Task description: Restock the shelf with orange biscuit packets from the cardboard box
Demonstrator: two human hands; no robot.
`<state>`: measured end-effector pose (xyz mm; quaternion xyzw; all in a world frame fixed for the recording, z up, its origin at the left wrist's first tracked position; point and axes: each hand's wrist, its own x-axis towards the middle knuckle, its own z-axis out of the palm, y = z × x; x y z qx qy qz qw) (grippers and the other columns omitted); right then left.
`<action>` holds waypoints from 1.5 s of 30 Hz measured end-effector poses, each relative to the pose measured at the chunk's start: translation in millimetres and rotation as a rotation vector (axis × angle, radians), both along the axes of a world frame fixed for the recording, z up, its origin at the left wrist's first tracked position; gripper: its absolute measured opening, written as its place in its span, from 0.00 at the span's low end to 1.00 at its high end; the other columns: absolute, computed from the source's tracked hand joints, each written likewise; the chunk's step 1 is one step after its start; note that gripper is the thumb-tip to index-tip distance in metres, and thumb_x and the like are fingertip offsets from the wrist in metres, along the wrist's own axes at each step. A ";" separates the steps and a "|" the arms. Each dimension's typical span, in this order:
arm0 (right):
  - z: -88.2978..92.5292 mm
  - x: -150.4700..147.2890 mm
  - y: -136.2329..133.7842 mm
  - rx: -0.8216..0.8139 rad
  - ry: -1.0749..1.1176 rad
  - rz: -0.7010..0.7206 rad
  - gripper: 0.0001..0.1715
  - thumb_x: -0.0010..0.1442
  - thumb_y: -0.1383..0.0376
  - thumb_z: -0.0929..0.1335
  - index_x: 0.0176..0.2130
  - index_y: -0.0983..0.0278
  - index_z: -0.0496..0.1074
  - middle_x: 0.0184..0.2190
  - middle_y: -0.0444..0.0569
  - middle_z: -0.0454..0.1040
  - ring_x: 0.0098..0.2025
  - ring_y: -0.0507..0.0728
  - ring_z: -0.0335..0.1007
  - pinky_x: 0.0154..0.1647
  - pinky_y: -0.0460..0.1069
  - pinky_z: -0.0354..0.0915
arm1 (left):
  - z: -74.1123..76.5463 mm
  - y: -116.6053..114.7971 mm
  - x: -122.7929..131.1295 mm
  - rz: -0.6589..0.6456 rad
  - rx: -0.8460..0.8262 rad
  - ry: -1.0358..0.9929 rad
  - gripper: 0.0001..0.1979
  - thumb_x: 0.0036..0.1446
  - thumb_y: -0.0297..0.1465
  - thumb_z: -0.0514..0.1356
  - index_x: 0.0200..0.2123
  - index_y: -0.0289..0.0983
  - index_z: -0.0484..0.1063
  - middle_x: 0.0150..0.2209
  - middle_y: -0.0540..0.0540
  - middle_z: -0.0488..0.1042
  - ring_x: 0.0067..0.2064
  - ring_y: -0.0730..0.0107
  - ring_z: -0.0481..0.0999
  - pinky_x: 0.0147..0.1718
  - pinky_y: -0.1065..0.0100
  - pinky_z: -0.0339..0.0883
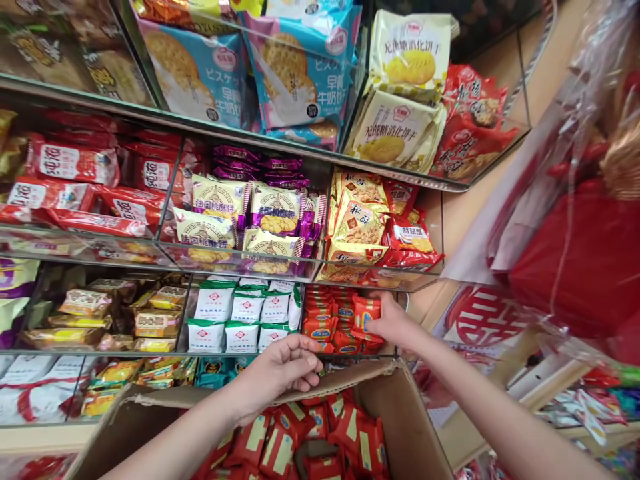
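My right hand [395, 323] reaches into the lower glass shelf and is closed on a small orange-red snack packet [367, 313], set against a stack of the same packets [327, 320]. My left hand [283, 370] hovers over the far rim of an open cardboard box [400, 427], fingers curled together; I cannot see anything in them. The box holds several red and yellow snack packets [310, 443].
Glass shelves [300, 273] carry white-green packets [240, 320], yellow-purple biscuit bags [250, 220], red packets [85, 180] and blue biscuit bags [250, 67]. Red wrapped goods in clear plastic [575, 253] stand at the right. A wooden ledge [545, 393] runs below them.
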<state>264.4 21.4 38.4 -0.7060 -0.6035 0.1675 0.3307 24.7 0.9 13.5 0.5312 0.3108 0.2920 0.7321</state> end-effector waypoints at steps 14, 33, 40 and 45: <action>-13.7 -2.3 26.7 -0.001 -0.569 0.186 0.27 0.50 0.77 0.61 0.51 0.69 0.60 0.52 0.61 0.62 0.54 0.62 0.57 0.52 0.52 0.52 | 0.4 -5.6 -0.5 0.012 0.011 -0.008 0.14 0.45 0.36 0.64 0.34 0.35 0.67 0.30 0.50 0.72 0.29 0.77 0.71 0.31 0.73 0.60; -33.4 -4.8 36.7 0.033 -0.446 0.175 0.24 0.51 0.76 0.62 0.49 0.71 0.62 0.47 0.57 0.69 0.49 0.57 0.64 0.51 0.49 0.57 | -5.5 -4.8 -0.5 0.006 0.033 -0.010 0.14 0.46 0.36 0.63 0.33 0.35 0.67 0.30 0.49 0.72 0.29 0.77 0.70 0.29 0.74 0.61; -6.3 -2.2 4.1 0.173 -0.395 0.120 0.22 0.52 0.68 0.64 0.48 0.69 0.63 0.48 0.58 0.64 0.50 0.60 0.61 0.51 0.53 0.57 | -6.2 -3.4 -2.2 0.008 0.016 -0.011 0.14 0.45 0.36 0.64 0.34 0.35 0.68 0.30 0.49 0.73 0.30 0.75 0.72 0.30 0.73 0.61; -17.7 -43.9 -80.2 0.268 -0.278 0.543 0.09 0.58 0.65 0.59 0.33 0.59 0.68 0.30 0.48 0.70 0.34 0.55 0.66 0.36 0.49 0.62 | -5.5 -3.7 -1.1 0.024 0.017 -0.018 0.14 0.45 0.36 0.64 0.33 0.35 0.68 0.29 0.49 0.73 0.29 0.76 0.71 0.29 0.74 0.61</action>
